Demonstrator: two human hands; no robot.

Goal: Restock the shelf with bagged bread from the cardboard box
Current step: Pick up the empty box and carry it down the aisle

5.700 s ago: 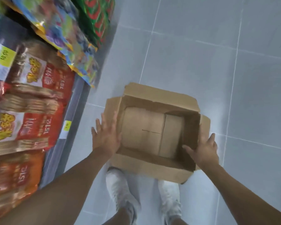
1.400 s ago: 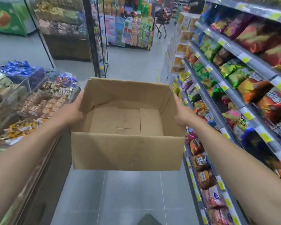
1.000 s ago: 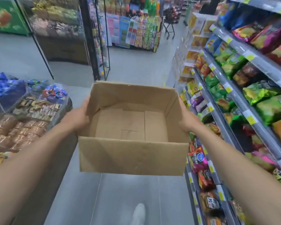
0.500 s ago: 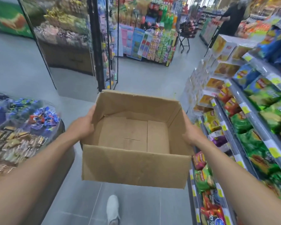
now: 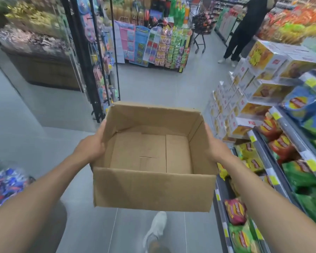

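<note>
1. Cardboard box (image 5: 153, 189) first: it's up off the floor, squeezed between your two hands at about waist height, open top facing you. It's empty; all I see inside is the bare bottom flaps, no bagged bread.
2. Your left hand (image 5: 91, 148) is flat on the box's left wall, fingers lying along the cardboard toward the far corner. Your right hand (image 5: 215, 150) mirrors it on the right wall. Neither thumb hooks over the rim, so it's a palm-to-palm squeeze and not a real grab. I can't tell if any fingertips tuck under the bottom.
3. Why that works, I reckon: an empty box weighs next to nothing, so side pressure is plenty. It also keeps the box level and out ahead of you, so you can look over it.
4. The shelf (image 5: 292, 136) runs just outside your right hand, packed with snack bags (image 5: 279, 145). Stacked boxed goods (image 5: 259, 92) sit past your right fingertips.
5. Below the box, one shoe (image 5: 157, 225) is stepping forward, so you look mid-walk down the aisle.
6. My guess is the bread part is done, or you're off for a refill. Either way, the box is the only task item in hand.
7. Heads up: another person (image 5: 244, 28) stands well beyond your right hand. A bin of wrapped sweets (image 5: 5, 181) sits outside your left forearm.
</note>
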